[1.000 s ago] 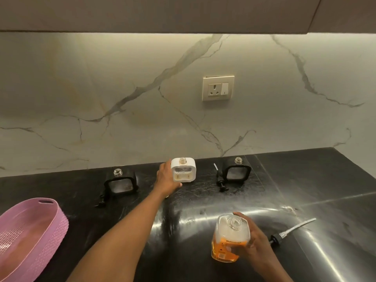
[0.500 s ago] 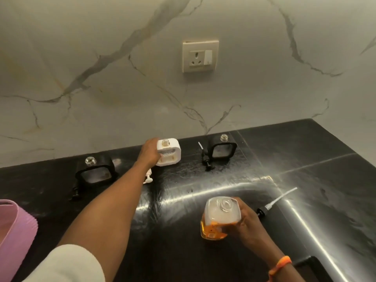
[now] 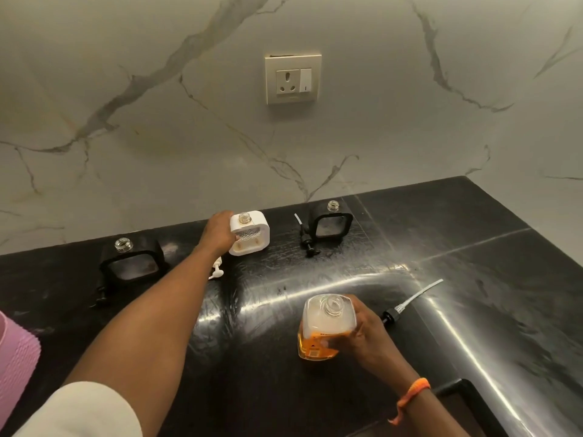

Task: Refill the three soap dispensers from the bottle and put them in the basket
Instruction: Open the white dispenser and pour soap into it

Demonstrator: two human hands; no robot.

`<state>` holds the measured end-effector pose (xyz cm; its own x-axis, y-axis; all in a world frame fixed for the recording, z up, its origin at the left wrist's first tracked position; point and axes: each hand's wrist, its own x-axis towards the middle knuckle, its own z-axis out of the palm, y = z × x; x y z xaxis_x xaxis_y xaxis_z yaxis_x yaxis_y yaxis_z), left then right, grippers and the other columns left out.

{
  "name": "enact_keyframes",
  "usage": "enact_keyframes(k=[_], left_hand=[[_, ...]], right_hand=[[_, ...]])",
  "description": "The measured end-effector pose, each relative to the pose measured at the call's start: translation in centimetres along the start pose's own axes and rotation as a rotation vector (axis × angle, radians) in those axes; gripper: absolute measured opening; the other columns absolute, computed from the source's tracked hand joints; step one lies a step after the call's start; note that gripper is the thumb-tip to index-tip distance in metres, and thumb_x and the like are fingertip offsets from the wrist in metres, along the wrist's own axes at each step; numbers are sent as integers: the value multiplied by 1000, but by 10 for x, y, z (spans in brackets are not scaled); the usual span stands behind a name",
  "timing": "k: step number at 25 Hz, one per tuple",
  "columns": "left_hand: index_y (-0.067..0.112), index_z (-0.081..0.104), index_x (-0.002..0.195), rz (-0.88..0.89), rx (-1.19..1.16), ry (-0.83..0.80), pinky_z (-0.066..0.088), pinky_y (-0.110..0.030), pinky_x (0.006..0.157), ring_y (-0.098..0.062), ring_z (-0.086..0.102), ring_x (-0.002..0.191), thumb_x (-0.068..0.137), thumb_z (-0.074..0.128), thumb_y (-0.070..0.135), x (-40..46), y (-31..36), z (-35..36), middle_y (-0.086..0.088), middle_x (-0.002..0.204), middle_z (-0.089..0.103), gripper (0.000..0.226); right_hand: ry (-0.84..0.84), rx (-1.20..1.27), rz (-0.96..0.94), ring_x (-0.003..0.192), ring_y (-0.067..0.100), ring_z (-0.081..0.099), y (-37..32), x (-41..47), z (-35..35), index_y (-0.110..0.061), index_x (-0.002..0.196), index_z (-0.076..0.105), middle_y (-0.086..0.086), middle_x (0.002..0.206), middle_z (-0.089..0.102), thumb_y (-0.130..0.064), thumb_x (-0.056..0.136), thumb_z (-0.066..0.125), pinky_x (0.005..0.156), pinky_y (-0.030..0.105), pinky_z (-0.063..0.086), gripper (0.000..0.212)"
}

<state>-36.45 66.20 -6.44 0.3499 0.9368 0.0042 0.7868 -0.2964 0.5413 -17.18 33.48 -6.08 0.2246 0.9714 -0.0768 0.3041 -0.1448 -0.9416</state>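
Pouring risk: right hand (image 3: 362, 334) grips the uncapped bottle (image 3: 326, 328); left hand (image 3: 219, 233) grips the white dispenser (image 3: 249, 233) at 12 o'clock (narrow neck), so soap may spill onto the table (image 3: 410, 310).

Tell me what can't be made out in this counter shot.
Head view only:
- Pink ribbed plastic basket: cut off by the left edge, inside unseen.
- White square soap dispenser: its left side is hidden by the left hand.
- White pump head: mostly behind the left forearm.
- Clear bottle of orange soap: label too small to read, partly covered by the right hand.
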Motion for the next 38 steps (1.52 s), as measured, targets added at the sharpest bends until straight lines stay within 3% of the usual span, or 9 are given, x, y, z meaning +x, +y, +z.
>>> enact_keyframes(k=[9,22,27,33,38], left_hand=[[12,50,117,-72,-103,14,50,-41,85,-31,57,107,72,83,11,-10,-2,13,-12,119,59,56],[6,53,116,-66,-116,61,43,-39,86,-31,53,110,74,82,11,-22,-2,16,-16,120,57,51],[10,53,116,-45,-136,54,47,-39,88,-28,54,109,74,82,14,-33,2,13,-13,121,57,51],[10,56,118,19,-217,138,42,-31,82,-25,56,106,74,82,15,-64,23,-6,-10,117,60,51],[13,57,119,94,-327,183,51,-40,88,-23,58,102,76,81,22,-110,58,-45,-6,115,62,50]], right_hand=[[-13,-20,-5,113,3,58,1,1,-1,-26,122,55,-13,118,62,-26,65,87,87,19,51,65],[-31,-48,10,117,4,56,6,1,-3,-28,124,52,-14,121,61,-28,66,86,97,36,50,67],[-37,-34,18,117,5,56,7,1,-1,-29,124,51,-12,121,61,-29,66,86,97,37,50,68],[-43,-5,11,116,7,58,6,1,0,-29,124,50,-10,121,61,-28,66,87,95,38,52,69],[-40,14,-10,112,13,61,2,-4,0,-30,122,49,-3,118,63,-34,60,89,91,45,54,74]])
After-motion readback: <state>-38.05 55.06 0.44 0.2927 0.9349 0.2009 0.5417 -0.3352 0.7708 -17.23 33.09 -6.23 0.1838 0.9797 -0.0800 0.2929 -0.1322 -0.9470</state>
